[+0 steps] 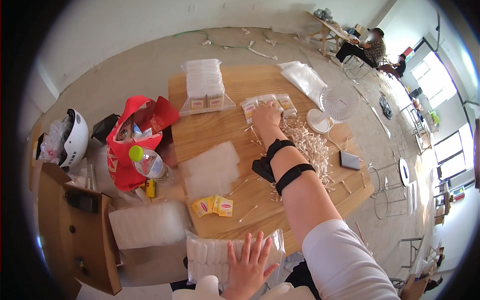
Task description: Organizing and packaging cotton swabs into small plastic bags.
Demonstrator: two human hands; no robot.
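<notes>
My left hand [248, 267] lies flat with fingers spread on a clear plastic bag [210, 252] filled with white packs at the table's near edge. My right arm stretches across the table, with black straps around the wrist and forearm. At its end my right hand [266, 115] bends its fingers down over small packs of cotton swabs [248, 107] with yellow labels; its fingertips are partly hidden. Next to the right forearm is a large heap of loose cotton swabs [307, 147]. Yellow printed cards [223, 206] and a stack of clear sleeves [210, 170] lie left of it.
A filled bag of swab packs [206, 90] stands at the far left, and flat plastic bags [304, 80] lie far right. A white fan [337, 105] and a grey box [349, 160] stand right. A bottle [150, 162], red bag [125, 160] and cardboard box [75, 225] are left.
</notes>
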